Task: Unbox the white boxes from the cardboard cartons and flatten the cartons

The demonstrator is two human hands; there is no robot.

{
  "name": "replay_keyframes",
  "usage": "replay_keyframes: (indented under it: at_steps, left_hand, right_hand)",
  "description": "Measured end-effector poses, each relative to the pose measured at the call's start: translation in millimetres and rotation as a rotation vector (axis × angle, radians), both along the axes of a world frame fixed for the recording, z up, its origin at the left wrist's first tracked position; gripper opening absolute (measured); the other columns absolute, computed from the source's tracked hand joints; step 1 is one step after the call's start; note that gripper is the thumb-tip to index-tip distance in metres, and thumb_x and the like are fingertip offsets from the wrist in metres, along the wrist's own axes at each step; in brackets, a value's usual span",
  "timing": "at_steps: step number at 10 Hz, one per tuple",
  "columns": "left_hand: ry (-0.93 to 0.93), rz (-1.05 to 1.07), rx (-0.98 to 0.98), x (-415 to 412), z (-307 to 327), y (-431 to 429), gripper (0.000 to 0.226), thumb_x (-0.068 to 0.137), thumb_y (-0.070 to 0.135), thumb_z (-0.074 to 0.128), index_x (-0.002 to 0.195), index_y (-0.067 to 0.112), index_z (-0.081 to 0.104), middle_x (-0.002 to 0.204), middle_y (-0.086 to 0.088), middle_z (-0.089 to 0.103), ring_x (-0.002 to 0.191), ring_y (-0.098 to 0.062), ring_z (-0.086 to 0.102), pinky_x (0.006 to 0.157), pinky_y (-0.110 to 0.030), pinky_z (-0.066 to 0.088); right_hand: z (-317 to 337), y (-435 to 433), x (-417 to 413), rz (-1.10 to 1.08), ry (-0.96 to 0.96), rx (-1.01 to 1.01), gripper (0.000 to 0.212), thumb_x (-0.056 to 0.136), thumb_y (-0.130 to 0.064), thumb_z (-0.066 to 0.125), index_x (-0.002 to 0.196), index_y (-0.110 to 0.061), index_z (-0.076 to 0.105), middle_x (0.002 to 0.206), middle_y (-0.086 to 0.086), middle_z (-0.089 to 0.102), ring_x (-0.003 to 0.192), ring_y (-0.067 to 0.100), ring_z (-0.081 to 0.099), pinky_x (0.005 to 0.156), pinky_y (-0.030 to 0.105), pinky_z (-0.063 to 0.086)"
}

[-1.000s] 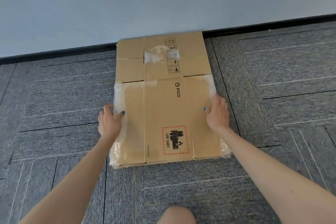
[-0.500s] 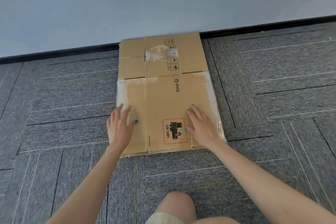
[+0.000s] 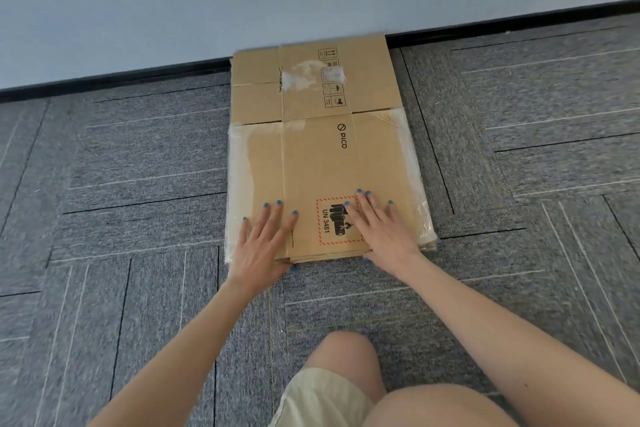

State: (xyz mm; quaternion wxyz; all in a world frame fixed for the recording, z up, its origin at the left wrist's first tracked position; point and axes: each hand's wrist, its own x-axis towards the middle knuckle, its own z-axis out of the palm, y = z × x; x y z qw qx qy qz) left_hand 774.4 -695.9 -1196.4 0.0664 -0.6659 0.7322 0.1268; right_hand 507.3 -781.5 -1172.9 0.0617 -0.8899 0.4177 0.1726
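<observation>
Both palms flat on carton (image 3: 322, 163): left hand (image 3: 265, 246), right hand (image 3: 382, 229), fingers straight, gripping nothing. Lean weight evenly, crease folds.

Both hands (image 3: 263, 246) flat on carton (image 3: 322, 163)

The right hand (image 3: 382, 229) covers part of the hazard label (image 3: 329, 222) on the flattened carton (image 3: 322, 163); handling symbols (image 3: 331, 80) at the carton's far end are too small to read.
</observation>
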Motion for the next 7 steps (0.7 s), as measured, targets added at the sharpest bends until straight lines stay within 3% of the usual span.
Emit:
replay_keyframes:
  at_steps: [2, 4, 5, 6, 7]
  left_hand:
    - [-0.059, -0.048, 0.022, 1.9, -1.3, -4.6, 0.120, 0.076, 0.062, 0.071, 0.156, 0.033, -0.014, 0.165, -0.006, -0.014, 0.151, -0.032, -0.010, 0.118, -0.064, 0.013]
    - [-0.017, 0.038, 0.080, -10.8, 13.2, -10.6, 0.119, 0.074, 0.055, 0.076, 0.157, 0.033, -0.006, 0.164, -0.003, -0.014, 0.152, -0.027, -0.012, 0.120, -0.062, 0.003]
    - [-0.012, 0.037, 0.108, -13.0, 27.4, -14.9, 0.110, 0.076, 0.059, 0.073, 0.158, 0.035, 0.003, 0.166, -0.001, -0.005, 0.153, -0.023, -0.003, 0.122, -0.057, 0.006]
    - [0.001, 0.035, 0.060, -19.3, 49.3, -16.1, 0.090, 0.086, 0.060, 0.062, 0.157, 0.032, 0.015, 0.166, 0.002, 0.005, 0.153, -0.019, 0.004, 0.123, -0.049, 0.008]
    - [0.063, 0.090, -0.033, -26.1, 73.7, -15.9, 0.066, 0.095, 0.050, 0.055, 0.152, 0.026, 0.031, 0.163, 0.001, 0.024, 0.150, -0.019, 0.022, 0.122, -0.041, 0.016]
  right_hand:
    - [-2.4, -3.4, 1.2, 0.061, 0.087, -0.027, 0.111, 0.086, -0.046, 0.064, 0.149, -0.005, -0.018, 0.154, 0.026, -0.021, 0.145, 0.040, -0.013, 0.114, 0.060, 0.020]
    - [16.7, -1.2, 9.8, 0.024, 0.083, -0.002, 0.112, 0.080, -0.040, 0.073, 0.151, -0.006, -0.006, 0.158, 0.022, -0.010, 0.147, 0.037, -0.002, 0.118, 0.051, 0.017]
    - [38.0, -3.2, 9.9, 0.026, 0.041, 0.101, 0.100, 0.082, -0.041, 0.071, 0.152, -0.006, 0.008, 0.160, 0.015, 0.002, 0.147, 0.030, 0.010, 0.118, 0.046, 0.022]
    - [59.1, 2.8, 6.4, -0.001, -0.107, 0.125, 0.072, 0.088, -0.032, 0.064, 0.146, -0.009, 0.029, 0.157, 0.010, 0.022, 0.139, 0.023, 0.032, 0.110, 0.041, 0.037]
    - [83.5, 10.0, 2.9, -0.007, -0.175, 0.057, 0.056, 0.092, -0.026, 0.059, 0.141, -0.007, 0.039, 0.152, 0.009, 0.034, 0.129, 0.021, 0.045, 0.103, 0.037, 0.043]
